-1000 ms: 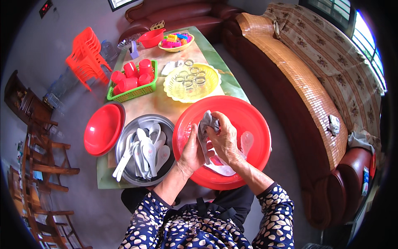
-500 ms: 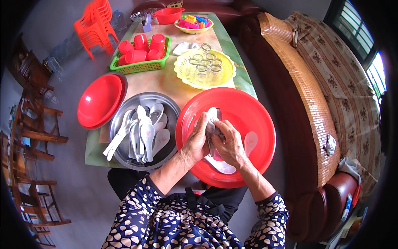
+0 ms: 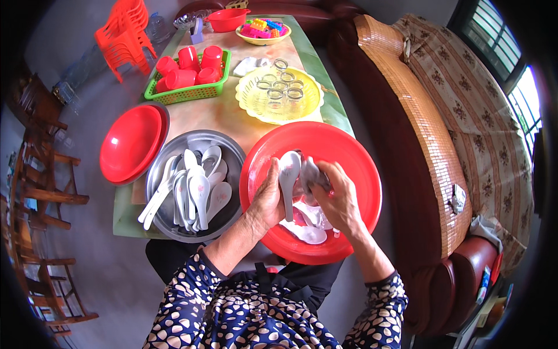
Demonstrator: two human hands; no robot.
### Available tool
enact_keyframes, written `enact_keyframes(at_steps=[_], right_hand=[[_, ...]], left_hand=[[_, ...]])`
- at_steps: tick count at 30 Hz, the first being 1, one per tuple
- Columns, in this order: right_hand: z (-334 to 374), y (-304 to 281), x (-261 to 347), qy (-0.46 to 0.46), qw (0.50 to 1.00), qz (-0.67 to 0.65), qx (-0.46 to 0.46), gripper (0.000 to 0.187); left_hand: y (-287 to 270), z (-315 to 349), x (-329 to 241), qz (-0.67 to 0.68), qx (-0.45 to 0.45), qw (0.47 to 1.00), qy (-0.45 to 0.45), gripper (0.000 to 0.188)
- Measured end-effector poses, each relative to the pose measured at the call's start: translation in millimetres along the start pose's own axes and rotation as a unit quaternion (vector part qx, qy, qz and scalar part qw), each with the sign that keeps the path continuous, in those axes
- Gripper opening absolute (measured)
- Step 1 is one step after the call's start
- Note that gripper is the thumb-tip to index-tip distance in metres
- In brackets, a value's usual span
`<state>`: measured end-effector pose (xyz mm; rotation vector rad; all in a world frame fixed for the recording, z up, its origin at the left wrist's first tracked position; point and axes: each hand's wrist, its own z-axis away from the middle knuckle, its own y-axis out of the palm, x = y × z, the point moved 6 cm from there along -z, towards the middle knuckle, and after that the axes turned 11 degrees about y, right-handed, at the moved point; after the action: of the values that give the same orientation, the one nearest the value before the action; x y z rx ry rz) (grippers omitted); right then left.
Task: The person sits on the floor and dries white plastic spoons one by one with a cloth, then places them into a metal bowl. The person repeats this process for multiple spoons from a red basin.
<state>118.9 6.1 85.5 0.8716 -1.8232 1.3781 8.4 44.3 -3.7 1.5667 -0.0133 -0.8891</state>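
Note:
My left hand (image 3: 266, 195) grips a white soup spoon (image 3: 288, 174) with a faint pink print, its bowl end up and its handle pointing down. Bunched in the fingers of my right hand (image 3: 339, 195) is a grey cloth (image 3: 313, 173), just right of the spoon. Both hands are over a wide red basin (image 3: 366, 157), where more white spoons (image 3: 306, 234) lie in the bottom. To the left, a dark grey metal basin (image 3: 231, 152) contains several similar spoons (image 3: 199, 189), heaped with handles pointing various ways.
Red bowls (image 3: 131, 142) sit at the table's left edge. Beyond are a green basket (image 3: 192, 94) of red cups, a yellow scalloped tray (image 3: 250, 104) with small glasses, and a bowl of toy bricks (image 3: 264, 35). A mat-covered sofa (image 3: 418, 151) runs along the right.
My hands have moved apart. The cloth has come away from the spoon to the right, and the spoon's bowl now shows fully. The whole view has shifted slightly.

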Motion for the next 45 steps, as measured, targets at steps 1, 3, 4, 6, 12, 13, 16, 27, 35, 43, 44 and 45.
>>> enact_keyframes(at_steps=[1, 3, 4, 6, 12, 13, 16, 27, 35, 43, 44, 45], right_hand=[[-6, 6, 2, 0.007, 1.0, -0.018, -0.012, 0.033], [-13, 22, -6, 0.02, 0.999, -0.023, -0.035, 0.034], [-13, 28, -6, -0.007, 0.999, 0.019, -0.04, 0.035], [-6, 38, -2, -0.047, 0.995, 0.083, -0.043, 0.034], [15, 36, 7, -0.117, 0.987, 0.091, 0.063, 0.037], [19, 34, 6, -0.108, 0.987, 0.077, 0.089, 0.037], [31, 31, -4, -0.032, 0.986, 0.016, 0.165, 0.036], [20, 57, -17, -0.009, 0.999, -0.032, -0.036, 0.034], [13, 34, -29, 0.071, 0.987, -0.146, 0.007, 0.03], [23, 36, -18, 0.09, 0.993, -0.072, 0.039, 0.031], [25, 34, -21, 0.08, 0.995, -0.053, 0.041, 0.032], [28, 32, -23, 0.073, 0.995, -0.036, 0.054, 0.031]], left_hand=[[1, 0, -1, 0.007, 0.002, 1.0, 0.005, 0.058], [1, -2, 1, -0.008, 0.01, 1.0, 0.027, 0.056], [1, -5, 3, -0.026, 0.015, 0.998, 0.046, 0.056], [-1, -6, 3, -0.04, 0.017, 0.997, 0.058, 0.056], [-14, -3, 9, 0.017, -0.032, 0.999, 0.005, 0.053], [-9, 0, 3, -0.013, -0.054, 0.998, 0.039, 0.051], [-9, -2, -1, -0.009, -0.093, 0.994, 0.05, 0.047], [-10, 0, -2, -0.043, -0.04, 0.995, 0.077, 0.035], [13, 18, -10, -0.203, -0.076, 0.975, 0.046, 0.026], [-9, 18, -13, -0.309, -0.109, 0.934, 0.14, 0.029], [-11, 17, -13, -0.318, -0.113, 0.929, 0.151, 0.03], [-12, 15, -12, -0.29, -0.102, 0.939, 0.152, 0.031]])
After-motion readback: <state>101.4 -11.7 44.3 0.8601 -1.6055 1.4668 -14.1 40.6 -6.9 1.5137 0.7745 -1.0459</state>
